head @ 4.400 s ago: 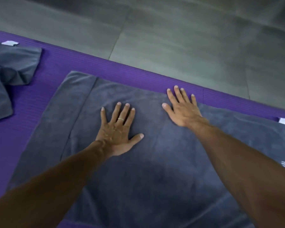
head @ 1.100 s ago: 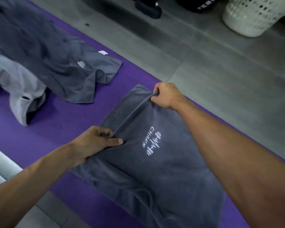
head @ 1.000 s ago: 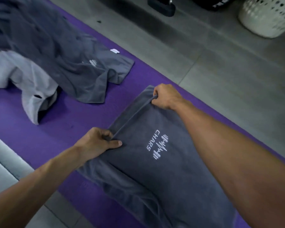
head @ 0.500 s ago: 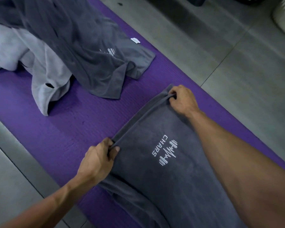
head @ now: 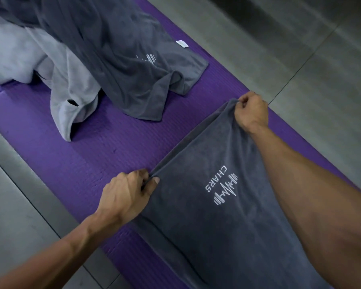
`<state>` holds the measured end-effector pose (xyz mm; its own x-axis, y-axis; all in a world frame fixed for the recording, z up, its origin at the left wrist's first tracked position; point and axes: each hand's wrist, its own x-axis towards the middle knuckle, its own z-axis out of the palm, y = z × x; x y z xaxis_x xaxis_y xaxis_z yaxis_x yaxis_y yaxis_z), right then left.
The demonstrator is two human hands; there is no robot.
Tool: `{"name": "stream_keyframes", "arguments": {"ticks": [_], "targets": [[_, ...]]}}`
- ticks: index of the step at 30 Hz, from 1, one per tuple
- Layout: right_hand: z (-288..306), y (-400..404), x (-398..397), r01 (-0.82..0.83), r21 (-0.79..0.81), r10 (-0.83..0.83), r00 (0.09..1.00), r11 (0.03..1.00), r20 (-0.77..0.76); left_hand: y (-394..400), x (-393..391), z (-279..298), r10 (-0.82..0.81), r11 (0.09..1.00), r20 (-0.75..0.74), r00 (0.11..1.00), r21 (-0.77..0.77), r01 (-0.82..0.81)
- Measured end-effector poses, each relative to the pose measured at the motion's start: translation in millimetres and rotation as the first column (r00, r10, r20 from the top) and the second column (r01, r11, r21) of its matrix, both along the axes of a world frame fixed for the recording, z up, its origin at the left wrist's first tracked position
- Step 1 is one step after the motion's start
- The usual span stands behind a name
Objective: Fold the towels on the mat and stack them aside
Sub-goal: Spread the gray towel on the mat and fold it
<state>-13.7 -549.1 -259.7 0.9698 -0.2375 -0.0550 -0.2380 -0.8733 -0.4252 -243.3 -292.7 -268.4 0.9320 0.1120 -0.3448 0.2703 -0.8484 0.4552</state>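
A dark grey towel (head: pixel 213 230) with a white "CHARS" logo lies folded on the purple mat (head: pixel 88 155). My left hand (head: pixel 127 195) pinches its near corner. My right hand (head: pixel 251 112) grips the far corner. The edge between both hands is pulled taut and lifted slightly off the mat. My right forearm covers part of the towel's right side.
A heap of unfolded towels lies on the mat at the upper left: a dark grey one (head: pixel 121 59) draped over a light grey one (head: pixel 71 94). Grey tiled floor (head: pixel 300 49) borders the mat on both long sides.
Earlier both hands lay flat on a spread towel. Now they grip the corners of the folded towel, and over the last second the edge has been drawn tighter while the view has shifted left.
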Motion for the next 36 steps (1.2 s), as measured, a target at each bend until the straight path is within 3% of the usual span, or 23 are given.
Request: {"name": "stream_keyframes", "arguments": {"ticks": [2,5,8,11,13,16,18,23,26,28,30,33,36], "targets": [[-3.6,-4.5,0.1,-0.018,-0.115,0.010,0.997,0.993,-0.073,-1.4,4.1,-0.4,0.009,1.000,-0.043,0.999,0.022,-0.008],[-4.3,-1.1,2.5,-0.023,-0.211,-0.018,0.981,0.977,-0.194,-4.2,5.2,2.6,-0.051,0.970,-0.070,0.996,0.234,0.066],[3.2,2.1,-8.0,-0.040,-0.194,0.023,0.996,0.980,-0.087,-2.8,5.8,7.5,-0.121,0.936,0.077,0.990,0.342,0.088],[7.6,-1.3,-48.5,-0.118,-0.282,0.175,0.967,0.952,0.185,-23.3,15.9,0.9,-0.381,0.903,0.349,0.856,0.337,0.265],[-2.5,4.4,-93.7,-0.268,-0.325,0.349,0.910,0.907,0.222,-51.7,25.6,-8.8,-0.553,0.833,0.438,0.709,0.312,0.457],[-28.6,11.7,-151.5,-0.579,-0.270,0.612,0.789,0.769,0.054,-72.7,30.7,-26.4,-0.669,0.743,0.283,0.688,0.285,0.605],[-37.2,-5.9,-152.6,-0.680,-0.291,0.677,0.725,0.673,-0.128,-62.9,29.2,-38.9,-0.688,0.717,0.203,0.697,0.343,0.607],[-25.8,-62.0,-88.7,-0.443,-0.347,0.321,0.878,0.827,-0.356,-59.2,27.2,-38.7,-0.647,0.743,0.172,0.742,0.358,0.565],[-12.8,-50.3,-104.1,-0.370,-0.248,0.324,0.923,0.895,-0.206,-78.4,37.2,-33.6,-0.636,0.762,0.226,0.738,0.334,0.554],[-12.4,-52.6,-134.9,-0.265,-0.212,0.257,0.964,0.941,-0.064,-105.3,58.8,-31.3,-0.704,0.708,0.280,0.653,0.342,0.617],[-18.4,-64.2,-166.4,-0.234,-0.222,0.229,0.972,0.946,-0.049,-141.4,88.9,-30.1,-0.763,0.646,0.307,0.569,0.333,0.687],[-34.1,-98.1,-190.5,-0.348,-0.285,0.293,0.931,0.893,-0.217,-176.9,123.5,-35.9,-0.796,0.605,0.237,0.556,0.327,0.726],[-40.7,-156.3,-193.0,-0.186,-0.368,0.079,0.955,0.911,-0.286,-177.7,137.0,-48.1,-0.799,0.597,0.214,0.562,0.394,0.699]]}}
